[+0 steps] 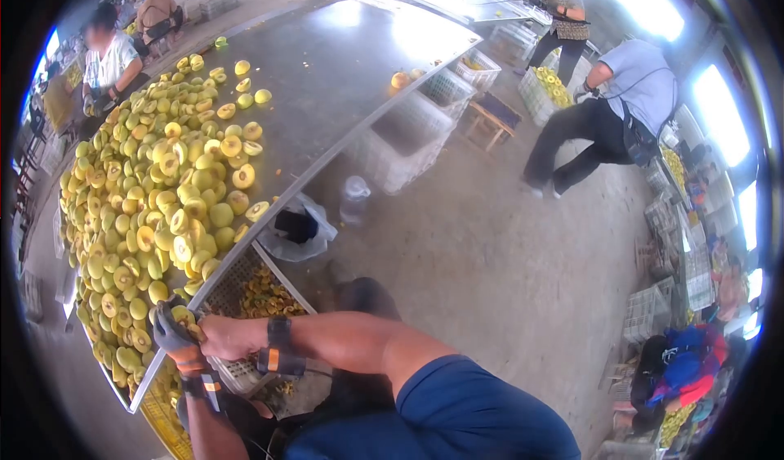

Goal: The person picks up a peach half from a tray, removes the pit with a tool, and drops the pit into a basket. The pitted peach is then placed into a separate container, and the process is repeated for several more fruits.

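A large heap of yellow-green halved fruit lies on the metal table. At the table's near edge, my left hand, in a grey and orange glove, has its fingers curled round a piece of fruit. My bare right hand is closed and meets the left one; whatever it holds is hidden. Both wrists wear dark bands with orange marks. Just beyond my hands, below the table edge, a crate holds small brownish-yellow scraps.
A plastic bag and a clear jug stand beside the table. White crates line its side, near a small stool. One person bends over a fruit crate; another sits across the heap.
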`<state>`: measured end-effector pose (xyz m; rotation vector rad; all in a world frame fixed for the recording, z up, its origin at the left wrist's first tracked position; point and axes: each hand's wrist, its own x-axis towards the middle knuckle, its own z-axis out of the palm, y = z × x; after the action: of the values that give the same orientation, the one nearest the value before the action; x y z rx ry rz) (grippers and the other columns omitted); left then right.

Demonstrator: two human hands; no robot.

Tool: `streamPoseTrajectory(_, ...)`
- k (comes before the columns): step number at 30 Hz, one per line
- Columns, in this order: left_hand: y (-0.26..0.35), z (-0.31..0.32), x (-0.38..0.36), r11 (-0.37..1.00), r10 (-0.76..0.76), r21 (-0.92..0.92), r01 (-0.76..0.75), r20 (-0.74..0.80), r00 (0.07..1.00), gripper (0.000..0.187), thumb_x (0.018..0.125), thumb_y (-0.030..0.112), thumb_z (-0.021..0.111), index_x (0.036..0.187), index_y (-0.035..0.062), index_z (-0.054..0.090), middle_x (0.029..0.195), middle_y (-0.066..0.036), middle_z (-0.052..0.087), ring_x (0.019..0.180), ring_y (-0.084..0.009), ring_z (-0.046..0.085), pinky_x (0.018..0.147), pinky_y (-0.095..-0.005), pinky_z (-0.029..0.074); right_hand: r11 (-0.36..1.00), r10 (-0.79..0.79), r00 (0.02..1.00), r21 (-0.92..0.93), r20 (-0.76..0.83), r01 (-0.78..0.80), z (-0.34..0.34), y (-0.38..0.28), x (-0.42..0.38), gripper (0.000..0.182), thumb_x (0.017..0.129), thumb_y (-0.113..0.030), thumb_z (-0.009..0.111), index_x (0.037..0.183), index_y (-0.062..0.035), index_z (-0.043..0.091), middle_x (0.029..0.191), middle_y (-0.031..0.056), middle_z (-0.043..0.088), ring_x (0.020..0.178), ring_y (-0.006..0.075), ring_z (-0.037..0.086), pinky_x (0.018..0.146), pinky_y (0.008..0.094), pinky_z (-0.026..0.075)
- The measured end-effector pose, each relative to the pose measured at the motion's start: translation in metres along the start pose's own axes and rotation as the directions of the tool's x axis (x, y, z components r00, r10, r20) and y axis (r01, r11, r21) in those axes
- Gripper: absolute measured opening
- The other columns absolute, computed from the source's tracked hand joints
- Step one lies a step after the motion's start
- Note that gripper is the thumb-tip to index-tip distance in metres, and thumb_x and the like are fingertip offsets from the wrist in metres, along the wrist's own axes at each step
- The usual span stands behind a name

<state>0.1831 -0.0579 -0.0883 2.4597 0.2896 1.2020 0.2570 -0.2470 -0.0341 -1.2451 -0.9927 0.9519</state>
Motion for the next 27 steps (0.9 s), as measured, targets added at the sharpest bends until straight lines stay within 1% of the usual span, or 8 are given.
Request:
streamPoseTrajectory(4, 0.004, 0.000, 0.005, 0.890, -0.273, -0.350, 0.293, 0.105, 0.956, 0.035, 0.101, 0.008, 0.060, 0.134, -0.0053, 0.059, 0.111, -0.018, 0.074, 0.094, -0.0335, 0.072, 0.081, -0.0419, 0.059, 0.892, 0.255, 0.955, 0.345, 0.149, -0.292, -0.004, 0.001, 0.002, 0.012, 0.095, -0.008, 0.062, 0.096, 0.0037, 0.065, 0.068, 0.0053, 0.058, 0.051, 0.0135, 0.051, 0.046, 0.0312, 0.036)
streamPoseTrajectory(6, -0.005, 0.001, 0.002, 0.931, -0.173, -0.311, 0.191, 0.084, 0.981, 0.038, 0.099, 0.008, 0.061, 0.135, -0.0046, 0.058, 0.112, -0.019, 0.074, 0.094, -0.0353, 0.072, 0.081, -0.0422, 0.058, 0.879, 0.258, 0.952, 0.369, 0.167, -0.303, -0.003, 0.003, 0.001, 0.013, 0.096, -0.009, 0.062, 0.093, 0.0031, 0.065, 0.064, 0.0044, 0.056, 0.047, 0.0124, 0.048, 0.043, 0.0299, 0.033)
streamPoseTrajectory(9, 0.033, -0.025, 0.024, 0.936, 0.345, 0.071, -0.345, 0.017, 0.938, 0.034, 0.094, 0.011, 0.064, 0.124, -0.0048, 0.062, 0.107, -0.019, 0.073, 0.089, -0.0374, 0.071, 0.077, -0.0429, 0.058, 0.900, 0.242, 0.949, 0.318, 0.203, -0.298, -0.001, -0.006, -0.005, 0.014, 0.097, -0.011, 0.061, 0.092, 0.0024, 0.063, 0.064, 0.0044, 0.056, 0.048, 0.0135, 0.050, 0.044, 0.0305, 0.035)
streamPoseTrajectory(20, 0.056, -0.048, 0.029, 0.968, 0.041, -0.251, 0.008, 0.188, 0.981, 0.020, 0.092, 0.009, 0.066, 0.108, -0.0024, 0.067, 0.095, -0.014, 0.070, 0.084, -0.0311, 0.069, 0.075, -0.0401, 0.057, 0.872, 0.200, 0.947, 0.396, 0.252, -0.289, 0.012, -0.028, -0.026, 0.015, 0.097, -0.012, 0.061, 0.093, 0.0024, 0.063, 0.065, 0.0051, 0.056, 0.049, 0.0146, 0.052, 0.045, 0.0334, 0.038)
streamPoseTrajectory(22, 0.073, -0.051, 0.035, 0.981, 0.185, -0.081, -0.178, 0.090, 0.979, 0.018, 0.099, 0.011, 0.060, 0.104, -0.0045, 0.067, 0.096, -0.015, 0.069, 0.084, -0.0293, 0.068, 0.075, -0.0398, 0.056, 0.983, -0.086, 0.995, 0.166, 0.055, 0.075, 0.026, 0.003, -0.005, 0.014, 0.096, -0.011, 0.061, 0.094, 0.0028, 0.064, 0.066, 0.0061, 0.058, 0.049, 0.0144, 0.053, 0.045, 0.0330, 0.038)
streamPoseTrajectory(24, 0.049, -0.040, 0.021, 0.987, 0.057, -0.156, -0.048, 0.057, 0.997, 0.020, 0.098, 0.012, 0.061, 0.106, -0.0044, 0.068, 0.096, -0.015, 0.069, 0.084, -0.0297, 0.069, 0.076, -0.0397, 0.056, 0.992, -0.091, 0.995, 0.090, 0.037, 0.087, 0.024, 0.001, -0.005, 0.014, 0.095, -0.010, 0.061, 0.095, 0.0032, 0.065, 0.067, 0.0067, 0.059, 0.050, 0.0140, 0.053, 0.045, 0.0326, 0.038)
streamPoseTrajectory(26, 0.050, -0.039, 0.022, 0.979, -0.009, -0.202, 0.028, 0.093, 0.996, 0.022, 0.097, 0.013, 0.062, 0.111, -0.0044, 0.068, 0.099, -0.016, 0.070, 0.087, -0.0309, 0.069, 0.078, -0.0402, 0.057, 0.951, 0.206, 0.965, 0.200, 0.161, -0.237, 0.008, -0.039, -0.023, 0.014, 0.094, -0.010, 0.062, 0.095, 0.0034, 0.066, 0.067, 0.0068, 0.060, 0.050, 0.0133, 0.054, 0.045, 0.0321, 0.039)
streamPoseTrajectory(27, 0.059, -0.046, 0.024, 0.978, -0.011, -0.206, 0.041, 0.143, 0.990, 0.025, 0.097, 0.013, 0.062, 0.114, -0.0045, 0.067, 0.103, -0.017, 0.070, 0.089, -0.0319, 0.070, 0.080, -0.0407, 0.058, 0.985, 0.066, 0.994, 0.153, 0.082, -0.078, 0.012, -0.028, -0.019, 0.014, 0.094, -0.010, 0.062, 0.095, 0.0032, 0.066, 0.067, 0.0063, 0.060, 0.050, 0.0130, 0.054, 0.045, 0.0318, 0.038)
